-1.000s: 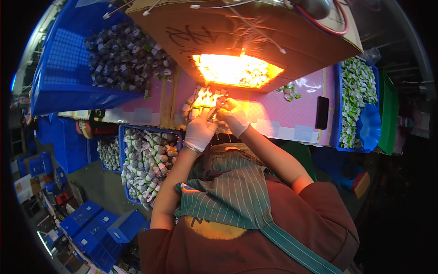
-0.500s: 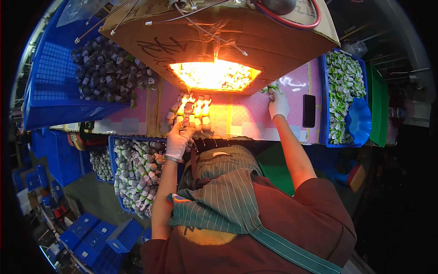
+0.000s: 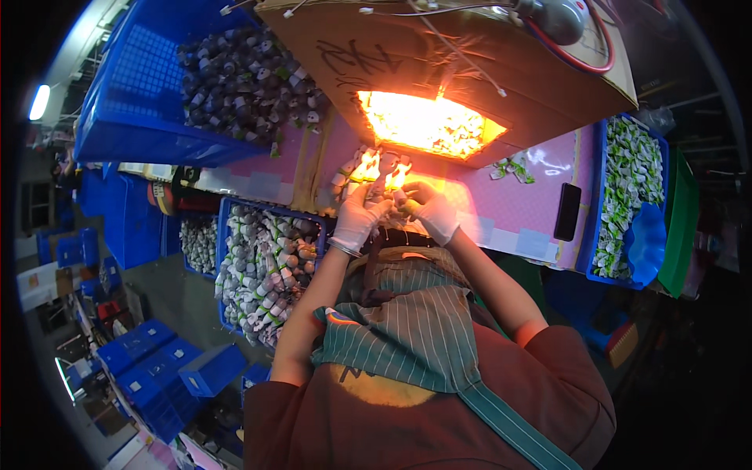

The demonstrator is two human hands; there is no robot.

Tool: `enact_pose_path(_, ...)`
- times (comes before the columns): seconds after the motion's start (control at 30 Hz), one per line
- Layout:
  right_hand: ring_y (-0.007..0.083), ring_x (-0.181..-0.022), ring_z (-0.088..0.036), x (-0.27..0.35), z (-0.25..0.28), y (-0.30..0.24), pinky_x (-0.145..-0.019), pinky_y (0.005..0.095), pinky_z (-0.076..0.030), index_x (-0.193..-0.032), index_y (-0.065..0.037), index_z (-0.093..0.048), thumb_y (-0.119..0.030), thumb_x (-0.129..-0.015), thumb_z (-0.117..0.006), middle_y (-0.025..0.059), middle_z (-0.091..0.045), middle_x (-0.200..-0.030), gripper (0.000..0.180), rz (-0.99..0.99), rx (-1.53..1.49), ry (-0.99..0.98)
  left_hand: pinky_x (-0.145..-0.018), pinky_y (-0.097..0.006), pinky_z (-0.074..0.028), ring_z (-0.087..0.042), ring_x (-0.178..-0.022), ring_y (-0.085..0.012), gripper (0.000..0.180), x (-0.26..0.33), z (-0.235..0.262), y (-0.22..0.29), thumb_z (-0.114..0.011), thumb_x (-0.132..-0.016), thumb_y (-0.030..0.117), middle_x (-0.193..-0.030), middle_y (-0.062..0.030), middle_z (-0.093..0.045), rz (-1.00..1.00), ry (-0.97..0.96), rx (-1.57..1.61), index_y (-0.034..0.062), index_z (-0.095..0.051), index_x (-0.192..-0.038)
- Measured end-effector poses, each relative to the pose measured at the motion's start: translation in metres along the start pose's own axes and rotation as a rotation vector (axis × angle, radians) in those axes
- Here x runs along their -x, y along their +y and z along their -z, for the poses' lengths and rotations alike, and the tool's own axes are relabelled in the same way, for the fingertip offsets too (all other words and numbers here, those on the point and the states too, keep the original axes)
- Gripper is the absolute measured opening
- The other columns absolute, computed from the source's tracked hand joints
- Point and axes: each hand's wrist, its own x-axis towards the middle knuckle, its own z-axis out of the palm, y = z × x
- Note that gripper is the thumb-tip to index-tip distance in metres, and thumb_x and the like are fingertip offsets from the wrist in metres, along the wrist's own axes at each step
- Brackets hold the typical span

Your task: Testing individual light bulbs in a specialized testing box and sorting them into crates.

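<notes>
My left hand [image 3: 362,221], in a white glove, is closed on a small grey-and-white piece at the front edge of the pink table. My right hand [image 3: 433,213], also gloved, has its fingers pinched close to the left one; whatever lies between them is too small and glare-lit to name. Several grey-and-white pieces [image 3: 343,178] stand in rows just beyond my hands, brightly lit. A few green-and-white pieces [image 3: 513,168] lie farther right on the pink tabletop [image 3: 501,207].
A cardboard box [image 3: 540,102] with a glowing opening stands behind my hands. Left are a blue crate [image 3: 129,129] of grey pieces and a lower bin [image 3: 223,301] of grey-and-white ones. Right are a black phone [image 3: 568,211] and a blue tray [image 3: 598,211] of green-and-white pieces.
My right hand has come from the green-and-white pieces at the right to beside my left hand. The view has shifted, so the scene sits farther right.
</notes>
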Motion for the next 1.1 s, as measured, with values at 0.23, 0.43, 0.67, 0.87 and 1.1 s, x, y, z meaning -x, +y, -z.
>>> enact_pose_path(0.23, 0.0209, -0.068, -0.064, -0.017, -0.044, 0.002, -0.065, 0.032, -0.051, -0.101, -0.013, -0.064, -0.019, -0.079, -0.066, 0.0099, -0.067, -0.081, 0.023, 0.198, 0.668, 0.194, -0.054, -0.018, -0.046, -0.053, -0.057, -0.0043, 0.037, 0.01, 0.018, -0.001, -0.068, -0.081, 0.009, -0.073, 0.0013, -0.059, -0.084, 0.053, 0.035, 0.0044, -0.052, -0.113)
enact_pose_path(0.43, 0.0094, -0.066, -0.056, -0.015, -0.049, -0.025, -0.057, 0.0211, -0.045, -0.105, -0.003, -0.06, -0.015, -0.081, -0.067, 0.0048, -0.063, -0.083, 0.028, -0.157, -0.044, -0.112, -0.068, -0.022, -0.049, -0.056, -0.078, -0.007, 0.036, 0.011, 0.039, -0.03, -0.066, -0.08, 0.004, -0.096, -0.0042, -0.058, -0.086, 0.123, -0.137, 0.0053, -0.052, -0.112)
enact_pose_path(0.67, 0.0075, -0.067, -0.056, -0.015, -0.065, -0.03, -0.058, 0.0192, -0.043, -0.106, -0.003, -0.058, -0.019, -0.083, -0.066, 0.0027, -0.063, -0.085, 0.029, -0.154, -0.249, -0.209, -0.08, -0.024, -0.048, -0.058, -0.089, -0.012, 0.044, 0.009, 0.043, -0.032, -0.064, -0.074, -0.002, -0.105, -0.0055, -0.057, -0.181, 0.068, 0.262, 0.0036, -0.052, -0.115)
enact_pose_path(0.87, 0.0075, -0.077, -0.057, -0.02, -0.066, -0.02, -0.063, 0.0196, -0.044, -0.101, -0.004, -0.057, -0.014, -0.081, -0.066, 0.0024, -0.061, -0.091, 0.024, -0.178, -0.19, -0.215, -0.085, -0.029, -0.047, -0.057, -0.096, -0.0151, 0.042, 0.026, 0.045, 0.0, -0.069, -0.073, 0.005, -0.109, -0.0091, -0.059, -0.357, 0.064, -0.475, 0.0035, -0.054, -0.113)
enact_pose_path(1.1, 0.0081, -0.068, -0.055, -0.02, -0.078, -0.009, -0.057, 0.0193, -0.043, -0.098, -0.005, -0.056, -0.02, -0.079, -0.067, 0.0026, -0.061, -0.083, 0.027, -0.006, -0.124, -0.055, -0.076, -0.029, -0.049, -0.062, -0.081, -0.0178, 0.037, 0.025, 0.042, 0.011, -0.068, -0.078, 0.019, -0.088, -0.0096, -0.064, -0.232, 0.004, -0.503, 0.0052, -0.057, -0.11)
